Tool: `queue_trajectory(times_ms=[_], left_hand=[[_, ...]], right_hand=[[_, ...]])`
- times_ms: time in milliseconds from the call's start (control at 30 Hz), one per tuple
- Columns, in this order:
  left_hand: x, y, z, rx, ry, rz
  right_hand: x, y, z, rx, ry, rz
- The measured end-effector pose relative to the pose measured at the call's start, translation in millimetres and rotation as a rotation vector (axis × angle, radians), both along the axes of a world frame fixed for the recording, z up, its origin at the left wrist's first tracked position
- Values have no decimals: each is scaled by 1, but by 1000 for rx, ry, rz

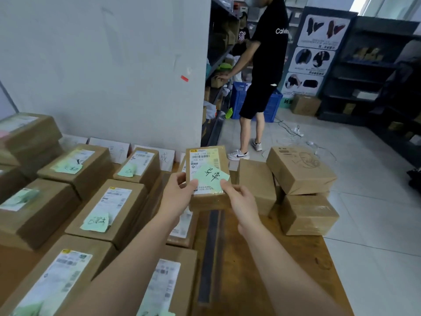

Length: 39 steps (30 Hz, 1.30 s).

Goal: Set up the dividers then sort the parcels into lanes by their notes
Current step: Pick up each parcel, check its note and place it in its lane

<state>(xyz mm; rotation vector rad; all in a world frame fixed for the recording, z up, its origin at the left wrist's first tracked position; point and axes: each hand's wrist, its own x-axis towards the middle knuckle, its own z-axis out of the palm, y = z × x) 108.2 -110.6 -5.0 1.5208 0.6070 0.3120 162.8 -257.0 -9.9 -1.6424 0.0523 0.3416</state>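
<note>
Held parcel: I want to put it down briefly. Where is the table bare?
Bare wood lies on the right of the table, around the dark strip, between the noted parcels and the plain box stack. The left side is packed up to the dividers.

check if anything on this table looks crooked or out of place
Yes. At the table's far right, the top box of the pile sits tilted, leaning on the boxes under it instead of lying flat. The green note on the held parcel is stuck on crooked.
</note>
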Motion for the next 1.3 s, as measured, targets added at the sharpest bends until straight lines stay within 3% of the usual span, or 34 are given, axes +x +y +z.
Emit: queue_trajectory(times_ms=[233,400,533,867,1300], left_hand=[[34,61,-6,76,45,-121],[59,84,-9,20,49,-147],[80,98,-19,24,54,-129],[110,107,-32,98,73,-66],[91,113,-43,210,107,-54]], right_hand=[[37,63,-18,-39,44,-56],[60,87,-24,-109,24,-39],[75,100,-24,-278,-80,-31],[100,113,-26,-511,-115,-33],[81,111,-25,-546,-183,34]])
